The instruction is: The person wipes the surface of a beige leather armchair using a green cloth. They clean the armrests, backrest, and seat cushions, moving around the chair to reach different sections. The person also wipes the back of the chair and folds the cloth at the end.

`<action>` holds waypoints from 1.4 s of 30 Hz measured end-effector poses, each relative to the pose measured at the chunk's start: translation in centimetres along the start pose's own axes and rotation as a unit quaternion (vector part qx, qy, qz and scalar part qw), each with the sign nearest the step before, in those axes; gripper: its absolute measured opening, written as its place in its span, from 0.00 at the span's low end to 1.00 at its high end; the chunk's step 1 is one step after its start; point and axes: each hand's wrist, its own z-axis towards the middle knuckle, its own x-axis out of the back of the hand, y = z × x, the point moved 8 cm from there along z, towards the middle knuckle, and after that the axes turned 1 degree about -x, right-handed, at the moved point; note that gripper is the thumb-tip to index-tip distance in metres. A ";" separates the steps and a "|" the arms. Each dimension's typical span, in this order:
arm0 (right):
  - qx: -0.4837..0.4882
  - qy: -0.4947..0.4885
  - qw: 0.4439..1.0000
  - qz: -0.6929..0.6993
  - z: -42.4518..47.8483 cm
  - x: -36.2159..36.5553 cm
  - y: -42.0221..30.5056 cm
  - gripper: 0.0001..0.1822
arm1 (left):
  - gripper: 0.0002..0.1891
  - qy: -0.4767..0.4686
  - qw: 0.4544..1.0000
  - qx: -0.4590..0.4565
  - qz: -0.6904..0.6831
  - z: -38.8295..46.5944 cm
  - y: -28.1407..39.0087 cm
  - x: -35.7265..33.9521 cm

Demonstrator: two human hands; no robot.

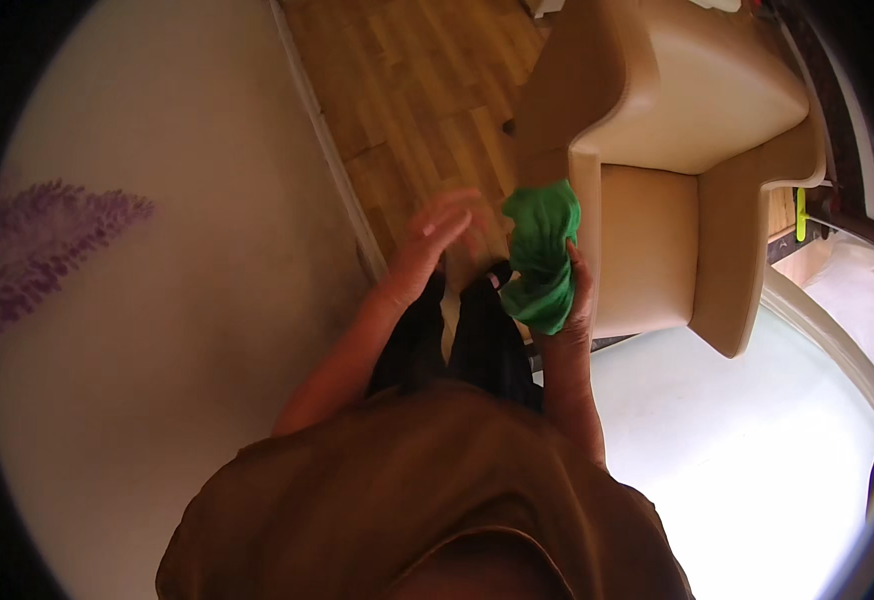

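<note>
A crumpled green cloth (546, 259) hangs in my right hand (581, 292), which grips its right side with the thumb along the edge. My left hand (437, 232) is raised to the left of the cloth, apart from it and holding nothing. Its fingers are spread and partly blurred. Close behind the cloth stands a tan leather-like armchair (648, 247), with its bare seat beside my right hand. Whether the cloth touches the chair's near edge, I cannot tell.
A pale wall (204, 247) with a purple flower motif (69, 247) runs along the left, edged by a white baseboard (324, 135). Wooden flooring (422, 90) lies ahead. At right are a bright white surface (722, 420) and a yellow-green handled tool (801, 214).
</note>
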 end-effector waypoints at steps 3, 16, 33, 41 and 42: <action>-0.030 0.067 0.992 -0.106 0.9 -0.9 2.6 0.28 | 0.33 0.103 0.987 -0.108 -0.056 -0.2 -0.9 0.5; 0.282 0.007 0.405 -0.869 1.9 -1.8 -1.4 0.27 | 0.33 0.066 0.904 0.154 -0.395 -1.9 -16.5 -0.9; 0.401 0.011 0.354 -0.845 7.7 3.0 -7.6 0.34 | 0.36 0.142 0.982 -0.050 0.110 6.7 -23.1 -13.6; 0.406 -0.016 0.351 -0.843 8.4 2.6 -6.6 0.32 | 0.30 0.241 0.879 -0.185 0.368 19.2 -22.8 -8.1; 0.412 -0.012 0.354 -0.840 8.4 2.9 -6.9 0.32 | 0.29 0.217 0.914 -0.185 0.288 18.0 -22.3 -8.9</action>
